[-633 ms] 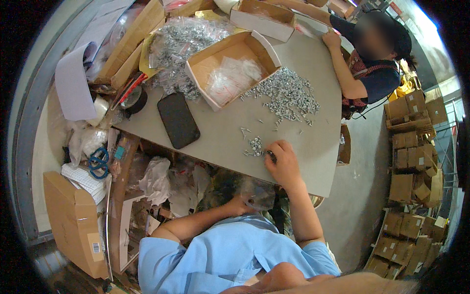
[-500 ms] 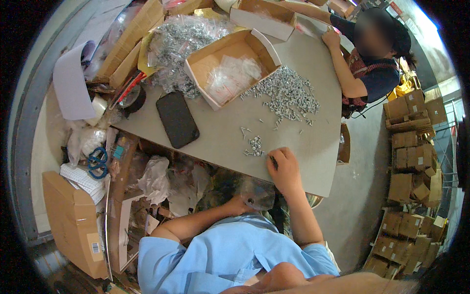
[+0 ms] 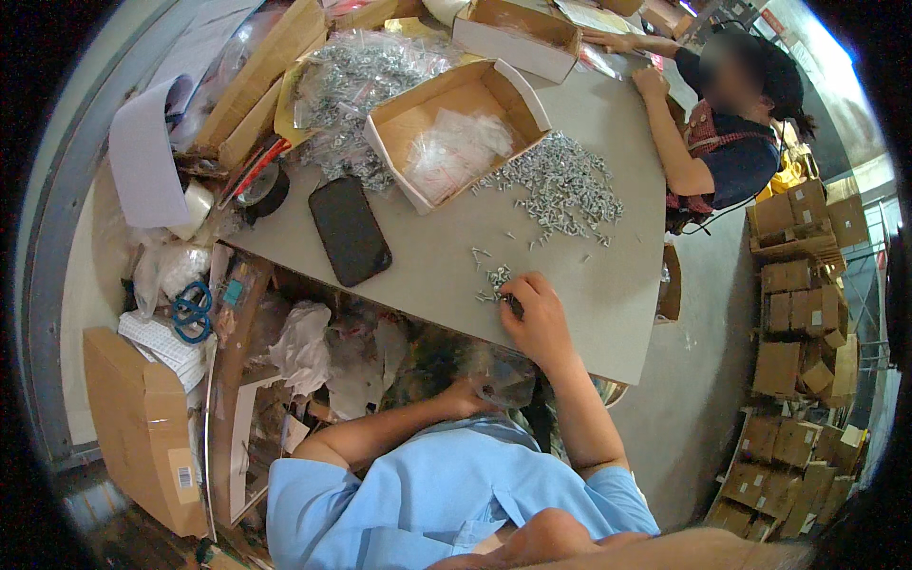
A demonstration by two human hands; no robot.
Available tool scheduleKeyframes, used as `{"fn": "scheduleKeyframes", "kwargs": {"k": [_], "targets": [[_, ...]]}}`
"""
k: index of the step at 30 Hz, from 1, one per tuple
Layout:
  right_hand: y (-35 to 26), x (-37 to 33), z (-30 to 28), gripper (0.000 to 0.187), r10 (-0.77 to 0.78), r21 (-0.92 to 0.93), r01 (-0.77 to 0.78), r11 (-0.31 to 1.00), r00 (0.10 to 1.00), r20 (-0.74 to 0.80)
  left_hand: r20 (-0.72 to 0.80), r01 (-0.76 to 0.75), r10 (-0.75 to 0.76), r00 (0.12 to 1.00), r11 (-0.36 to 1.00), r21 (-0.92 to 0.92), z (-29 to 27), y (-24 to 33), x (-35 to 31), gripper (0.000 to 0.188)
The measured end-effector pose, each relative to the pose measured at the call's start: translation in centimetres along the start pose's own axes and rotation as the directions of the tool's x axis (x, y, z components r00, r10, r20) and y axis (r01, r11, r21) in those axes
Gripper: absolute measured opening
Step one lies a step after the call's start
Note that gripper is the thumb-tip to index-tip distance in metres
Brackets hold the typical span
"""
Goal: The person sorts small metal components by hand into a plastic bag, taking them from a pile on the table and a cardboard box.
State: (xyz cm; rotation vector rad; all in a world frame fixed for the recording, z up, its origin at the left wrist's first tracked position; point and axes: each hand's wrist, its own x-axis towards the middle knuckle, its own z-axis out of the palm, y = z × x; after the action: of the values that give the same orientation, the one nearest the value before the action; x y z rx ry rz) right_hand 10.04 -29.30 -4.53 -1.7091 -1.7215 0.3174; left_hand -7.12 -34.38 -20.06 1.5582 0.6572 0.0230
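Note:
My right hand (image 3: 535, 318) rests on the grey table at the right edge of a small pile of silver screws (image 3: 496, 282). Its fingers are curled and pressed toward the tabletop; their tips are hidden, so what they pinch does not show. Below the table's front edge, close to my body, my left hand (image 3: 464, 397) is closed on a clear plastic bag (image 3: 505, 385). Farther back lies a larger heap of loose screws (image 3: 570, 185). Beside that heap stands an open cardboard box (image 3: 445, 123) with small clear bags (image 3: 461, 147) in it.
A black phone (image 3: 350, 231) lies left of the screws. Filled bags of hardware (image 3: 356, 81) are piled at the back left, near a tape roll (image 3: 264, 193). Another person (image 3: 727, 123) sits at the far right. Stacked cartons (image 3: 793, 313) line the right side.
My right hand has moved a little left, onto the edge of the small screw pile. My left hand stays with the bag. The other person's far arm now reaches over the table.

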Motion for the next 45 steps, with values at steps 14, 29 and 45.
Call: {"fn": "scheduleKeyframes", "kwargs": {"k": [14,29,45], "targets": [[-1.6,-1.9,-1.4,0.018,0.09,0.088,-0.116,0.989,0.963,0.254,0.067,-0.055,0.068,0.995,0.982,-0.18,-0.7,1.7,0.0,0.062],[-1.9,-2.9,1.0,0.014,0.072,-0.134,-0.08,0.988,0.995,-0.066,0.01,-0.056,0.061,0.998,0.966,-0.253,0.5,-0.3,0.4,0.048],[-0.5,-5.9,-2.5,0.011,0.141,0.256,-0.181,0.95,0.976,0.166,0.014,-0.168,0.171,0.985,0.98,-0.109,-0.8,0.2,1.9,0.039]]}}
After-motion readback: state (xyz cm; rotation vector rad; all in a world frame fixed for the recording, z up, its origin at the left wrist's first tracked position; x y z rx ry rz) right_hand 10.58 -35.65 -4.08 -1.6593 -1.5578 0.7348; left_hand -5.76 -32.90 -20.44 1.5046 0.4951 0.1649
